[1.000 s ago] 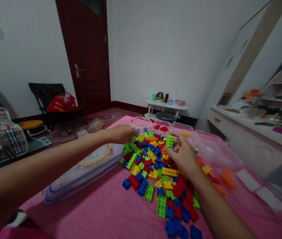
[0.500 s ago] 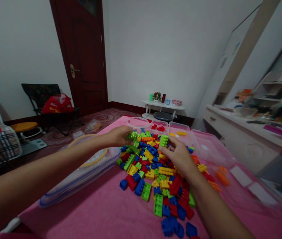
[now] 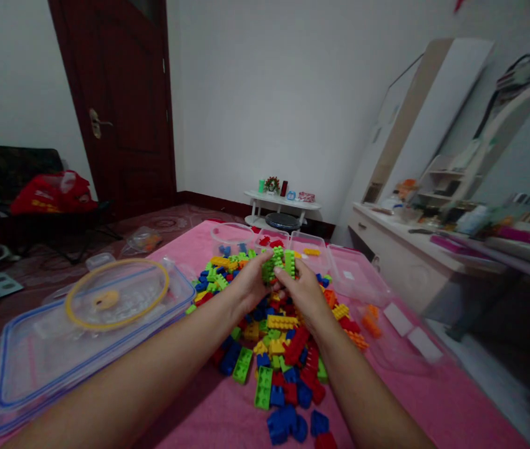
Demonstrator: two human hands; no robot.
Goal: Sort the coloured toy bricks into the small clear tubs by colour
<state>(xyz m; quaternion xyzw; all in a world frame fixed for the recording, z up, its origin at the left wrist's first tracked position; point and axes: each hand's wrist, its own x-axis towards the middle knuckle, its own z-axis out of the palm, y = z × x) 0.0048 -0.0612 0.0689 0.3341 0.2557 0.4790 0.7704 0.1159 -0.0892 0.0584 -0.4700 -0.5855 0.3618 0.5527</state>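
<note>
My left hand (image 3: 254,282) is closed around green toy building bricks (image 3: 269,267) above the middle of a heap of loose bricks. Touching it, my right hand (image 3: 301,288) grips an upright green brick (image 3: 289,262) by its side. The two hands' bricks sit close side by side; whether they are joined I cannot tell. Below and around the hands spreads the heap of red, blue, yellow, orange and green bricks (image 3: 282,322) on a pink cloth (image 3: 190,399). Part of the heap is hidden behind my hands and forearms.
Clear plastic boxes stand behind the heap: one with red bricks (image 3: 270,242), one with a yellow brick (image 3: 311,252). At right, another clear box (image 3: 403,358) holds orange bricks. Blue-edged lids (image 3: 26,380) and a yellow-rimmed round lid (image 3: 71,308) lie left.
My hands have come together; the left moved right, bringing its green bricks beside the right hand's green brick. The camera view has turned to the right.
</note>
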